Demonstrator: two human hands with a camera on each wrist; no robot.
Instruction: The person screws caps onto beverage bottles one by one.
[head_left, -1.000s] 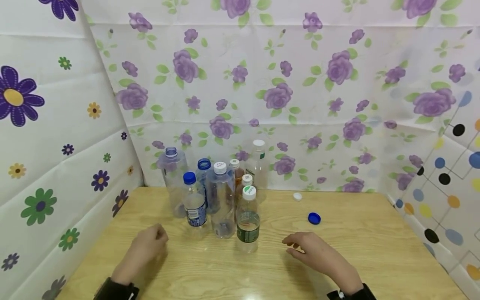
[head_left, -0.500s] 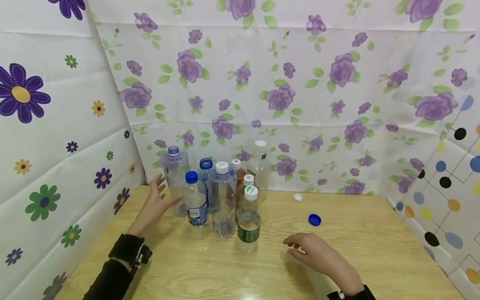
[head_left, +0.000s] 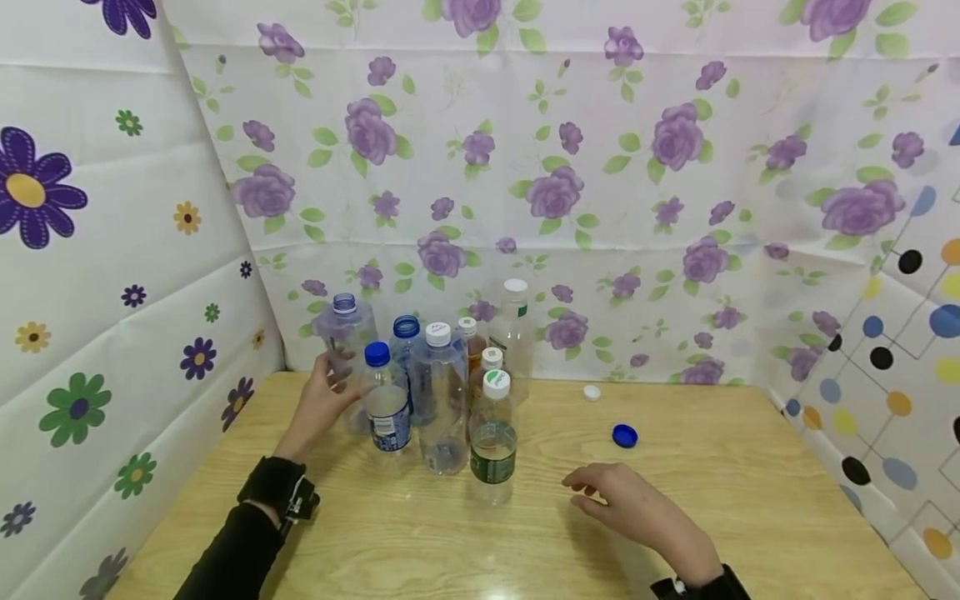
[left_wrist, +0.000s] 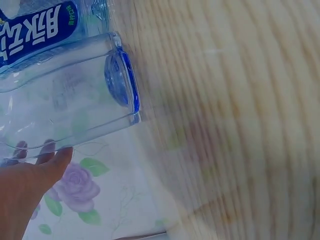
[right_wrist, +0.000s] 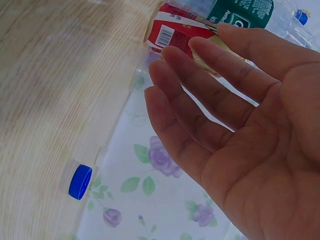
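Observation:
My left hand [head_left: 318,408] is at the left side of a tall, clear, uncapped bottle [head_left: 348,333]. In the left wrist view, its fingertips [left_wrist: 62,155] just overlap the side of that bottle [left_wrist: 60,105], and the fingers do not wrap round it. Beside it stands a smaller bottle [head_left: 387,417] with a blue cap and blue label. My right hand [head_left: 618,500] hovers over the table with loosely bent fingers and holds nothing. Nearest to it are a green-labelled bottle [head_left: 492,454] with a white cap and a loose blue cap [head_left: 625,436].
Between the hands, several more upright bottles crowd together, among them a large clear one [head_left: 442,392] with a white cap and a blue-tinted uncapped one [head_left: 405,329]. A white cap [head_left: 592,392] lies near the back edge of the wooden table [head_left: 405,550]. Flowered sheets [head_left: 450,192] enclose it.
My left hand rose from the table's left front, reached forward with spread fingers, then moved right up to the tall uncapped bottle. The right hand has stayed in place.

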